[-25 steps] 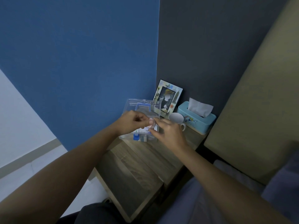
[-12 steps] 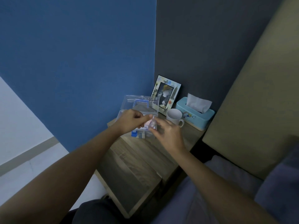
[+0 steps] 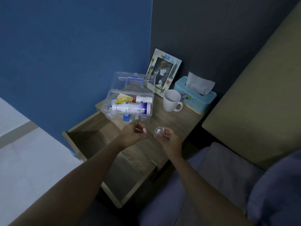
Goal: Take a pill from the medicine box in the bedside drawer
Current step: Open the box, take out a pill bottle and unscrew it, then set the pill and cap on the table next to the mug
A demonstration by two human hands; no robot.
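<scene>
The medicine box (image 3: 128, 105) sits open on the desk (image 3: 171, 121), far from our hands. Our right hand (image 3: 171, 141) grips a small clear capsule (image 3: 159, 131) holding the pill; our left hand (image 3: 134, 132), just left, pinches something small.

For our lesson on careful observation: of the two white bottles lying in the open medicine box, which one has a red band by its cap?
The farther bottle, beside the yellow packet; the nearer bottle has a blue label instead.
</scene>
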